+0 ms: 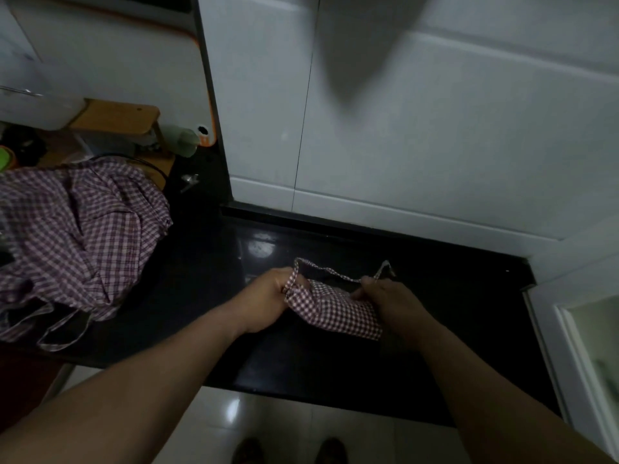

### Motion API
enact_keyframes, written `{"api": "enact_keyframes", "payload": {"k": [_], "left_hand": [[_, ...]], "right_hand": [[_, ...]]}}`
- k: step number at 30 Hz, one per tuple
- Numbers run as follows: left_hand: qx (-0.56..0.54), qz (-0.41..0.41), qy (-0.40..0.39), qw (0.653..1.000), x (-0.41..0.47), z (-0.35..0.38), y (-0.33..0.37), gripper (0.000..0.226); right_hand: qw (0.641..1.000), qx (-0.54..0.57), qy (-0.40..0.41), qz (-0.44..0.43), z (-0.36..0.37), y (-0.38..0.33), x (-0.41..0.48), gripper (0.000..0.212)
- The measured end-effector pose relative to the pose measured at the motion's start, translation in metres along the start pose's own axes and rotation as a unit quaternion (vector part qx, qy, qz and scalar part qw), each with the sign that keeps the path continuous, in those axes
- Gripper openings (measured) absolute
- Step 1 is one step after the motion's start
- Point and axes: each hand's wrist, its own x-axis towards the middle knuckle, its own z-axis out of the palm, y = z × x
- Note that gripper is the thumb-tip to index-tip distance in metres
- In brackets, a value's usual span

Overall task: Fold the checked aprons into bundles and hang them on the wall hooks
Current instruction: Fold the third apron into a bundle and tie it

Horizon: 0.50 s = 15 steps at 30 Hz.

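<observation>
A small folded bundle of red-and-white checked apron (335, 313) lies on the black countertop (435, 313) in front of me. My left hand (268, 299) grips its left end, where a strap loops up. My right hand (385, 296) pinches the strap and the cloth at the bundle's right end. The thin strap (338, 273) arcs between both hands. A loose heap of more checked aprons (77, 236) sits on the counter at the left, with straps trailing toward the front edge. No wall hooks are in view.
White cabinet doors (402, 128) rise right behind the counter. At the far left stand a wooden shelf (117, 118), a pale green cup (184, 140) and a white container (37, 108). White floor tiles (268, 423) and my feet show below the counter edge.
</observation>
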Motion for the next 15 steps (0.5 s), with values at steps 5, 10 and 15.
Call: {"api": "enact_keyframes", "payload": {"k": [5,10,15], "left_hand": [[0.315,0.048,-0.022,0.948,-0.026,0.015,-0.029,0.022],[0.360,0.022,-0.078,0.929,-0.038,0.008,-0.016,0.037],[0.151,-0.081,0.101,0.980,-0.034,0.019,0.000,0.030]], "right_hand": [[0.882,-0.393,0.066,-0.251,0.037,-0.002,-0.013,0.028],[0.815,-0.458,0.149,-0.322,0.070,0.008,-0.015,0.034],[0.894,-0.360,0.127,-0.235,0.082,0.002,-0.010,0.018]]}}
